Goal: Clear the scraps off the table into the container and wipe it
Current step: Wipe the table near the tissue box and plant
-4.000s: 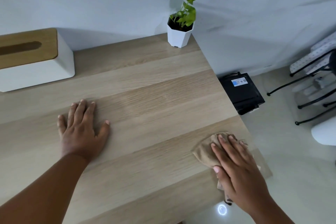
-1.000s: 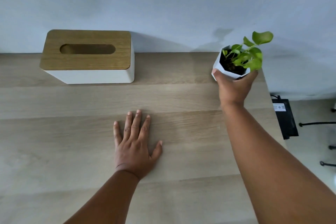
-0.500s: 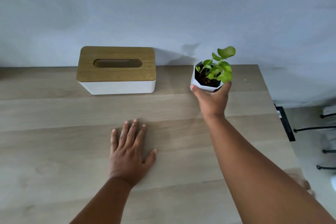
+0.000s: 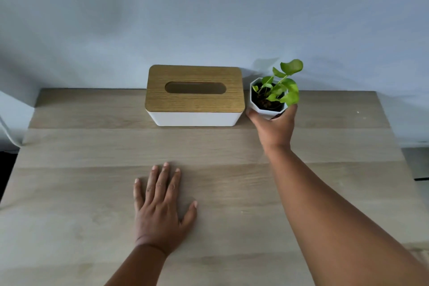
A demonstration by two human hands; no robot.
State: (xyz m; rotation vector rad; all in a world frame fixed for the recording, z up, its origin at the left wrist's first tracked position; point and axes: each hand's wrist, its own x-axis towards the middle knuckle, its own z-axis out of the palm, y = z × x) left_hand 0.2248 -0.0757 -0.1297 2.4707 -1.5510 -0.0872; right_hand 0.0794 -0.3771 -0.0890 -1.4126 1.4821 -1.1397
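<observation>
Head cam: left hand (image 4: pixel 160 211) lies flat on the wood surface (image 4: pixel 69 193) around 6 o'clock, fingers straight & spread, holding nothing. Right hand (image 4: pixel 274 127) reaches out to approx 1 o'clock w/ fingers and thumb wrapped round the white plant pot (image 4: pixel 267 111), which sits upright just beside the tissue box (image 4: pixel 195 97), on its right. Box has a wood lid w/ a slot and stands at 12 o'clock near the wall (image 4: pixel 209 7).

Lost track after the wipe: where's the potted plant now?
Head view, far right-centre: potted plant gripped by the right hand, just right of the tissue box.
</observation>
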